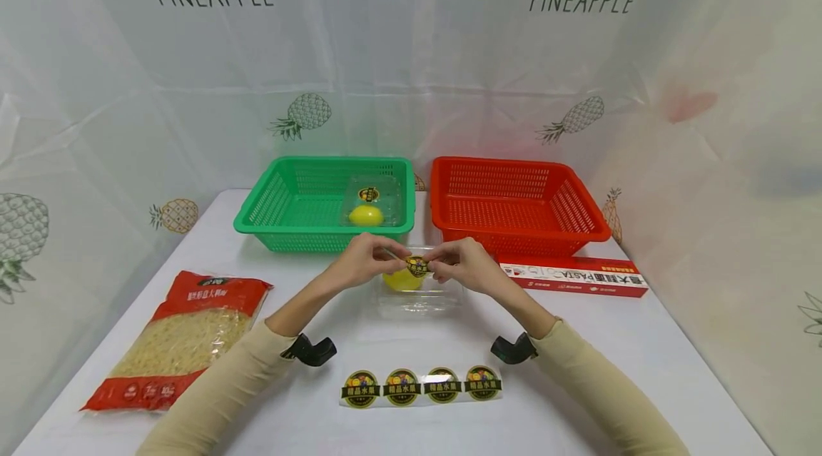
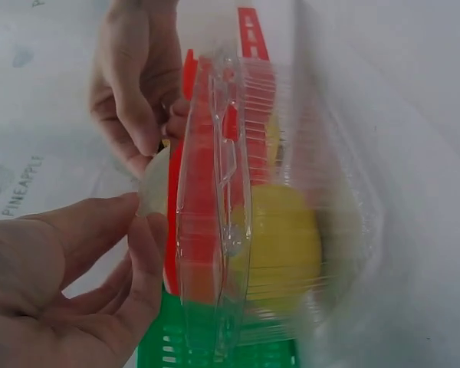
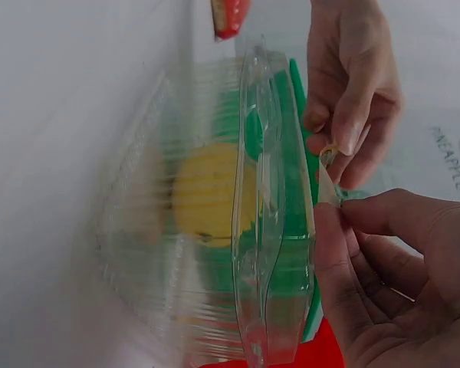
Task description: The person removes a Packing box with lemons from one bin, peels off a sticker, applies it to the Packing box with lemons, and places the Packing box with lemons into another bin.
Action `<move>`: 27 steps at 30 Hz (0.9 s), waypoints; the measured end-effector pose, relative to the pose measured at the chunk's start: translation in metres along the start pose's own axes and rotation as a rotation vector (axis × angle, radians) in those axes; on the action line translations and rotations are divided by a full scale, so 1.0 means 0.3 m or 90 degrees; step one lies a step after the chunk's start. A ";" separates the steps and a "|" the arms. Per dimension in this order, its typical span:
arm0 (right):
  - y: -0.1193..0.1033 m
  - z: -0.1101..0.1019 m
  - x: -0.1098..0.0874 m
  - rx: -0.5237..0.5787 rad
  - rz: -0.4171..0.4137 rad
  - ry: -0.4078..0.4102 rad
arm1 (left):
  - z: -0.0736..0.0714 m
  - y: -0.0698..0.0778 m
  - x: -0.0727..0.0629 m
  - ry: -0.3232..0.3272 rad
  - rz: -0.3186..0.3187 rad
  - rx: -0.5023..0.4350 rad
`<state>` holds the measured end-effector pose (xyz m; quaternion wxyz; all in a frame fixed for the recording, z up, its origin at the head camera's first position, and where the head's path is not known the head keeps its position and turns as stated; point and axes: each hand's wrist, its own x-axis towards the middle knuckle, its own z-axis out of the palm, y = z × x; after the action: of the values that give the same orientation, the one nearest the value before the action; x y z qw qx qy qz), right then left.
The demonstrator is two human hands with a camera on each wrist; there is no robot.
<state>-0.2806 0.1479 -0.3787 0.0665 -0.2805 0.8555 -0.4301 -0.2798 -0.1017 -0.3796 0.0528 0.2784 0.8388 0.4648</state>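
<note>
A round black-and-gold fruit sticker (image 1: 417, 267) is pinched at its left edge by my left hand (image 1: 364, 261) and at its right edge by my right hand (image 1: 467, 265). Just beneath it stands a clear plastic clamshell box (image 1: 417, 305), its lid down, with a yellow lemon (image 1: 401, 281) inside. Both wrist views show the sticker's pale back (image 2: 155, 188) bent slightly between thumbs and fingertips, close over the lid. Whether it touches the lid, I cannot tell. The lemon (image 3: 215, 195) shows blurred through the ribbed box wall.
Behind are a green basket (image 1: 257, 210), holding another stickered clear box (image 1: 392, 188) with a lemon, and a red basket (image 1: 514, 233). A pasta box (image 1: 578, 277) lies right, a pasta bag (image 1: 186, 335) left. In front lies a strip of several stickers (image 1: 422, 387).
</note>
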 end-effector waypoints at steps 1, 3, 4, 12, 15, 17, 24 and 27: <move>0.005 -0.002 0.004 0.002 0.000 0.000 | 0.001 0.002 0.006 0.005 0.002 0.016; 0.011 -0.006 0.013 0.007 -0.001 0.001 | 0.004 0.006 0.019 0.014 -0.001 0.041; 0.013 -0.007 0.017 0.009 -0.001 0.000 | 0.005 0.009 0.023 0.018 0.000 0.053; 0.028 -0.017 0.043 0.028 0.002 -0.017 | 0.009 -0.003 0.038 0.033 0.008 0.106; 0.027 -0.016 0.047 0.025 0.014 -0.020 | 0.008 -0.012 0.038 0.037 0.015 0.122; 0.027 -0.014 0.051 0.023 0.025 -0.022 | 0.008 -0.017 0.038 0.038 0.015 0.130; 0.031 -0.009 0.057 0.017 0.047 -0.024 | 0.011 -0.021 0.034 0.031 0.030 0.134; 0.030 -0.009 0.059 0.017 0.055 -0.024 | 0.011 -0.019 0.035 0.030 0.033 0.137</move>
<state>-0.3000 0.1446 -0.3819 0.1050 -0.2508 0.8594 -0.4331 -0.2899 -0.0963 -0.3841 -0.0090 0.2934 0.8773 0.3797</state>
